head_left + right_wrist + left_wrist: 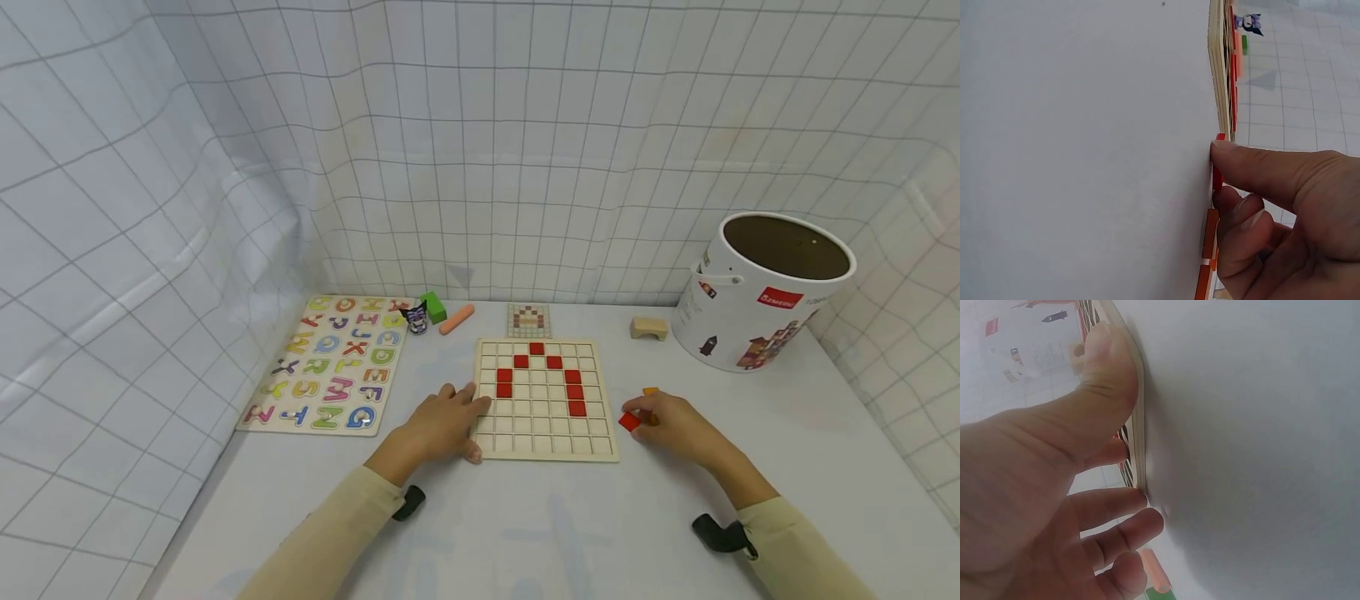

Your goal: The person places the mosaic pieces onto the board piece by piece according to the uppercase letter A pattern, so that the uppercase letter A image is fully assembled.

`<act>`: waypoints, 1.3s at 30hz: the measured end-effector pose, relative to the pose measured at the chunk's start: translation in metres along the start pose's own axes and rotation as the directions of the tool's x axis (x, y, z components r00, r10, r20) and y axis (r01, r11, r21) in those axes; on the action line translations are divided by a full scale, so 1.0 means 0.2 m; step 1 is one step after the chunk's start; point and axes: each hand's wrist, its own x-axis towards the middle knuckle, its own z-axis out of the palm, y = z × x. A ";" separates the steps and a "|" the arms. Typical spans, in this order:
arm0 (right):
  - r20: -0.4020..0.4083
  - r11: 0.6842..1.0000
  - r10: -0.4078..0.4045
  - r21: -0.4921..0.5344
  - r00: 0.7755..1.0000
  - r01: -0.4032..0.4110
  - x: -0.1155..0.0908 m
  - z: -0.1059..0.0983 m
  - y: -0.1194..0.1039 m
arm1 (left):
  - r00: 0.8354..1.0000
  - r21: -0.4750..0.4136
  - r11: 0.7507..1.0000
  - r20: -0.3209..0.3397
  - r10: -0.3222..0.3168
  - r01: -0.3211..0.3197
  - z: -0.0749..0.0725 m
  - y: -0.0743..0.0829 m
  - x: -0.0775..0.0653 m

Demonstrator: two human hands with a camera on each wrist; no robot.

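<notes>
A square wooden grid board (534,425) lies in the middle of the table, with several red square tiles (574,392) set in its cells as a peaked outline. My left hand (447,423) rests at the board's left edge, fingers loosely extended and thumb by the near left corner. Just right of the board, my right hand (666,423) pinches a red tile (629,422) between thumb and fingers, low at the table. Orange tiles (1210,234) lie beside that hand, partly covered by it in the head view. Behind the board is a small pattern card (528,320).
An alphabet puzzle board (382,350) lies at the left. Near it are a green block (432,307), a dark cartoon figure (416,318) and an orange stick (457,319). A wooden arch block (648,327) and a large white bucket (750,308) stand at the back right.
</notes>
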 end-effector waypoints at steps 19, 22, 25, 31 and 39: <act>-0.043 0.996 -0.008 -0.085 0.999 0.004 0.01 0.01 0.00 | 1.000 0.002 1.000 0.006 -0.001 0.001 0.01 0.00 0.00; -0.044 0.996 -0.006 -0.086 0.999 0.002 0.01 0.01 0.01 | 1.000 0.005 1.000 0.007 -0.001 0.001 0.01 -0.01 0.00; -0.042 0.997 0.003 -0.078 0.999 -0.006 0.00 0.00 0.01 | 1.000 0.006 1.000 0.008 0.002 -0.002 0.01 -0.01 0.00; -0.036 1.000 0.024 -0.020 0.999 -0.024 -0.01 -0.02 0.02 | 1.000 0.012 1.000 0.005 0.005 -0.005 0.01 -0.01 0.00; -0.023 0.984 0.088 0.160 0.996 -0.083 -0.01 -0.06 0.02 | 1.000 0.009 1.000 0.000 0.011 -0.011 0.01 -0.01 0.01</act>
